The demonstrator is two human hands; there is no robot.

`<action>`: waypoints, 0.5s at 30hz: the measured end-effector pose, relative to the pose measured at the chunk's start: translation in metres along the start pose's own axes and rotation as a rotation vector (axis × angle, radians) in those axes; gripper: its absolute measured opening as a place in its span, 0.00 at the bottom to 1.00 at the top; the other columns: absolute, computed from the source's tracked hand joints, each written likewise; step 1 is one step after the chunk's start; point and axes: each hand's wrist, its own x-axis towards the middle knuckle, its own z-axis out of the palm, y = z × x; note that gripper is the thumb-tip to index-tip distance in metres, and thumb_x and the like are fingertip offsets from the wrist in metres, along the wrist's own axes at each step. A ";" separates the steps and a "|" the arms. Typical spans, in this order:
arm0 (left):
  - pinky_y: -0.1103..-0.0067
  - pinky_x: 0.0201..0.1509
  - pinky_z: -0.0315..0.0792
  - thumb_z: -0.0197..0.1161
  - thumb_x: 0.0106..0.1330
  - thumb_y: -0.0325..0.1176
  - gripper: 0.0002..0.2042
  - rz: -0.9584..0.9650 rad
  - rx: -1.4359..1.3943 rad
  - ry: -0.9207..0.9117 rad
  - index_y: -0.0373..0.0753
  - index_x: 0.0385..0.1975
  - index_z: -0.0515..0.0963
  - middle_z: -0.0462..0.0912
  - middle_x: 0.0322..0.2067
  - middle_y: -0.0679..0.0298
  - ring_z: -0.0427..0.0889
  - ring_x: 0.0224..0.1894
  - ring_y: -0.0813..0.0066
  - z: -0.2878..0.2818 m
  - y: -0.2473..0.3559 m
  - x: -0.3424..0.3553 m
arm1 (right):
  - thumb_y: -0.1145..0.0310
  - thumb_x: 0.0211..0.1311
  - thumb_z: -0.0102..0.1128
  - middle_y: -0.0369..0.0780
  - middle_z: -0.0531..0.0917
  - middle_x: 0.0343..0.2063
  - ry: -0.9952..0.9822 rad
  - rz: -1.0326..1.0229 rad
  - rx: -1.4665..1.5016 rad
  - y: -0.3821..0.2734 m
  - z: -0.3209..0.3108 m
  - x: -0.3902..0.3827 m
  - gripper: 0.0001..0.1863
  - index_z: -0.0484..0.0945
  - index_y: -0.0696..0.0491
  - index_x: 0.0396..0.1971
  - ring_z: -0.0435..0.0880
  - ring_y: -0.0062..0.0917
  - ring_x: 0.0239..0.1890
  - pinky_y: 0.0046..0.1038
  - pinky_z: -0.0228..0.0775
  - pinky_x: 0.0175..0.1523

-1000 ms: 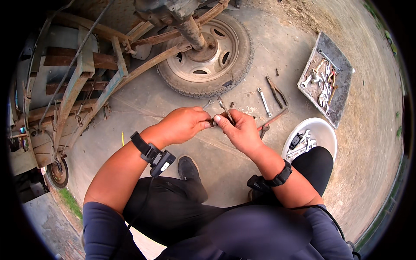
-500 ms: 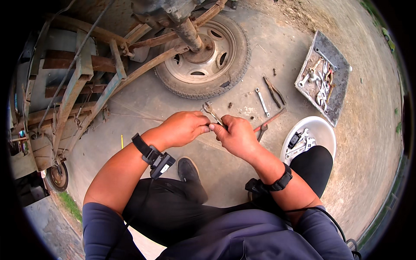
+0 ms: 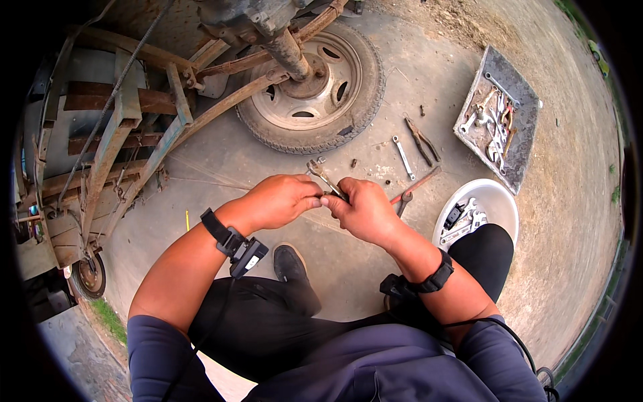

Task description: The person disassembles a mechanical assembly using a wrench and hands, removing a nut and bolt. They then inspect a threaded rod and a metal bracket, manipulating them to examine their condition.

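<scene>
- Right grip (image 3: 365, 209): closed around the wrench (image 3: 324, 177), whose head projects forward-left of this grip.
- Left grip (image 3: 284, 199): just beside the right; fingertip contents hidden, cannot tell whether closed.
- Pliers (image 3: 420, 142): forward-right of the right grip.

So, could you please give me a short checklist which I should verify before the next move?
1. Metal tool held in right grip: ok.
2. Left grip securely holding a small part: cannot tell, too little shows.
3. Pliers put away: not ok, lying on the ground.
4. Loose wrench put away: not ok, beside the pliers.
5. White basin upright: ok.
</scene>
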 end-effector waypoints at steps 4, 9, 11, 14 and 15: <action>0.64 0.47 0.75 0.61 0.73 0.37 0.10 0.017 0.002 0.002 0.38 0.44 0.82 0.82 0.39 0.56 0.82 0.44 0.51 0.001 -0.001 -0.002 | 0.57 0.68 0.65 0.44 0.81 0.19 -0.079 0.077 0.044 0.004 -0.001 0.003 0.19 0.78 0.59 0.27 0.81 0.33 0.20 0.34 0.72 0.28; 0.64 0.45 0.74 0.61 0.73 0.36 0.08 0.033 -0.024 0.017 0.39 0.42 0.81 0.81 0.36 0.57 0.81 0.41 0.52 0.000 0.001 -0.006 | 0.54 0.72 0.59 0.35 0.77 0.16 -0.301 0.531 0.735 0.000 -0.001 0.002 0.20 0.77 0.54 0.26 0.75 0.21 0.13 0.24 0.62 0.19; 0.62 0.45 0.74 0.61 0.73 0.37 0.09 0.031 -0.023 0.009 0.40 0.44 0.82 0.81 0.37 0.57 0.81 0.42 0.51 0.002 -0.001 -0.007 | 0.54 0.72 0.58 0.34 0.75 0.14 -0.315 0.672 0.860 -0.004 0.000 -0.002 0.19 0.77 0.53 0.25 0.72 0.20 0.12 0.23 0.58 0.18; 0.62 0.46 0.74 0.60 0.73 0.38 0.10 0.031 -0.022 -0.007 0.41 0.45 0.82 0.82 0.37 0.57 0.81 0.42 0.51 0.001 0.000 -0.008 | 0.54 0.72 0.57 0.33 0.75 0.15 -0.327 0.672 0.889 -0.001 0.001 -0.003 0.18 0.76 0.50 0.24 0.73 0.20 0.13 0.23 0.56 0.18; 0.62 0.46 0.74 0.60 0.73 0.38 0.10 0.032 -0.022 -0.012 0.41 0.45 0.82 0.82 0.37 0.57 0.81 0.42 0.51 0.000 0.002 -0.009 | 0.54 0.72 0.57 0.32 0.75 0.15 -0.346 0.651 0.877 -0.002 0.000 -0.003 0.18 0.76 0.50 0.24 0.72 0.19 0.13 0.23 0.56 0.18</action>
